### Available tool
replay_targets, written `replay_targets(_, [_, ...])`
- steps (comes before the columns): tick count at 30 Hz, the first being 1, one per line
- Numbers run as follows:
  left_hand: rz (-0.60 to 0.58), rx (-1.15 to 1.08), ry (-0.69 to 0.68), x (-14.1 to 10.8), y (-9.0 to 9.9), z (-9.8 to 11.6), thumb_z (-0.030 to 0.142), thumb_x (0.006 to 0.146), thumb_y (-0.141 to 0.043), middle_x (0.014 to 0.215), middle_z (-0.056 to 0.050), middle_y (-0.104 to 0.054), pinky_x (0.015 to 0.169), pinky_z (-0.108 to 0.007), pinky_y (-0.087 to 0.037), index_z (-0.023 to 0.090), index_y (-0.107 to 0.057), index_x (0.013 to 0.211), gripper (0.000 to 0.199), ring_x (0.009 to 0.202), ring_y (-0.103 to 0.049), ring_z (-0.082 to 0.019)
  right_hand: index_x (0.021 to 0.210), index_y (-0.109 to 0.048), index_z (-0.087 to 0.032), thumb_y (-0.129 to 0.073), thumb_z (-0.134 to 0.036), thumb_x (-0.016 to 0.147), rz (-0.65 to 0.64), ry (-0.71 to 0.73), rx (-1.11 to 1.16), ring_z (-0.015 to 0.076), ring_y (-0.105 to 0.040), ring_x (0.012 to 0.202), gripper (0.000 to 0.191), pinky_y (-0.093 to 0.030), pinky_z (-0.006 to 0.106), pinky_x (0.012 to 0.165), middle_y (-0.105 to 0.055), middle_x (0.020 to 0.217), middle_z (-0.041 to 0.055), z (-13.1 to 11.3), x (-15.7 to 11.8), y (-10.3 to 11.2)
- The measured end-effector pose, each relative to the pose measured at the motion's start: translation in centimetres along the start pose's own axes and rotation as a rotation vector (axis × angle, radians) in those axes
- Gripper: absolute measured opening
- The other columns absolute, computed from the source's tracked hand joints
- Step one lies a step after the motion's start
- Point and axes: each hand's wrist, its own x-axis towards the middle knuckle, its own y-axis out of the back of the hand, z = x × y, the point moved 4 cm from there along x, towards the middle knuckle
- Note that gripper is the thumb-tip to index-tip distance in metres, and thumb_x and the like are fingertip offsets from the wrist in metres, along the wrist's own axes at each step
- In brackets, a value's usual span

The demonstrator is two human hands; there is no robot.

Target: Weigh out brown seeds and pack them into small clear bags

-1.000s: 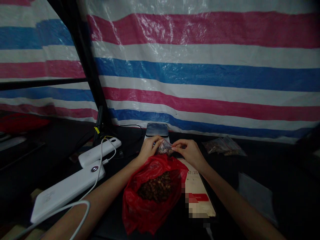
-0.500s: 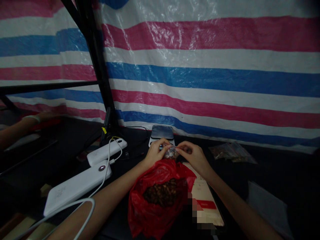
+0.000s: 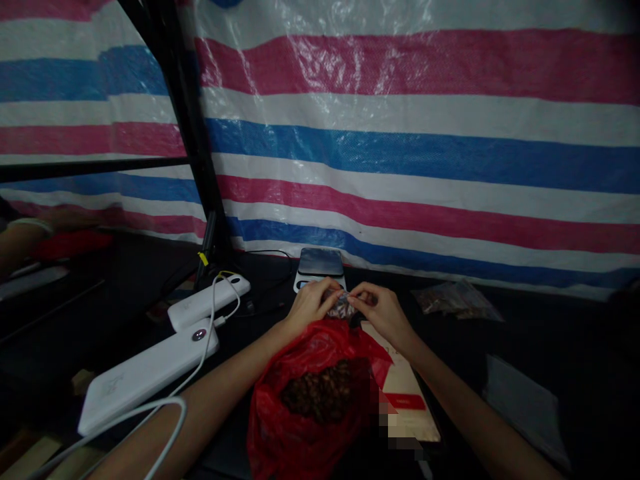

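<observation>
My left hand (image 3: 314,304) and my right hand (image 3: 381,309) pinch the top edge of a small clear plastic bag (image 3: 342,308) between them, its contents dark and hard to make out. Just in front of them, a red plastic bag (image 3: 300,437) lies open, with many brown, nut-like pieces (image 3: 323,393) inside. A small digital scale (image 3: 321,262) with a dark plate stands behind my left hand. Under my right forearm, a phone (image 3: 406,400) with a beige and red screen lies partly covered by the red bag.
Two white power banks (image 3: 145,373) (image 3: 207,303) with white cables lie at left. At right are filled clear bags (image 3: 457,300) and flat clear bags (image 3: 525,407). A black metal frame (image 3: 187,120) stands before a striped sheet (image 3: 400,153). Another person's arm (image 3: 23,243) reaches in at far left.
The view has shifted slightly, moving most things a little left. My fingers have moved slightly along the small bag's edge. The other person's arm has drawn back leftward.
</observation>
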Motion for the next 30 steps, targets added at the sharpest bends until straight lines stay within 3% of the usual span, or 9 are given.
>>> replay_targets(5, [-0.051,0.052,-0.036,-0.1,-0.3,-0.2,0.030,0.085,-0.044,0.080,-0.001,-0.065,0.069,-0.023,-0.041,0.018,-0.058,0.087,0.019,0.073,-0.059,-0.014,0.074,-0.066,-0.021,-0.053,-0.033,0.073,0.002,0.028,-0.056,0.0123,-0.048,0.056,0.018,-0.034,0.023,0.054,-0.058,0.062,-0.0009,0.4,0.1,-0.3])
replay_targets(11, [-0.081,0.170,-0.090,-0.4,-0.6,0.6,0.029,0.087,-0.040,0.075,-0.002,-0.065,0.064,-0.023,-0.039,0.017,-0.059,0.087,0.022,0.066,-0.057,-0.014,0.073,-0.066,-0.023,-0.055,-0.028,0.070,0.023,-0.054,-0.120,0.0126,-0.051,0.056,0.013,-0.032,0.023,0.052,-0.061,0.061,-0.0021,0.2,-0.4,0.1])
replay_targets(18, [0.002,0.153,-0.067,-0.4,0.0,1.0,0.033,0.086,-0.043,0.072,0.000,-0.065,0.063,-0.022,-0.039,0.018,-0.060,0.081,0.023,0.064,-0.058,-0.013,0.071,-0.066,-0.023,-0.055,-0.027,0.070,0.053,-0.036,-0.096,0.0123,-0.050,0.055,0.012,-0.033,0.023,0.052,-0.059,0.059,-0.0026,-0.3,-0.4,0.1])
replay_targets(23, [-0.001,0.077,-0.044,-0.2,0.2,0.7,0.032,0.087,-0.041,0.075,-0.001,-0.065,0.063,-0.020,-0.040,0.018,-0.060,0.086,0.023,0.068,-0.060,-0.013,0.070,-0.065,-0.020,-0.054,-0.026,0.071,0.123,0.070,-0.038,0.0125,-0.050,0.056,0.012,-0.036,0.023,0.054,-0.061,0.064,-0.0009,-0.5,-0.2,0.4])
replay_targets(30, [0.025,0.036,-0.047,-0.1,0.7,1.1,0.029,0.088,-0.039,0.067,0.000,-0.064,0.062,-0.019,-0.040,0.019,-0.063,0.083,0.026,0.060,-0.058,-0.011,0.068,-0.067,-0.021,-0.056,-0.028,0.071,0.176,0.151,-0.064,0.0152,-0.056,0.062,0.014,-0.040,0.026,0.060,-0.065,0.068,0.0009,-2.0,-0.1,2.6])
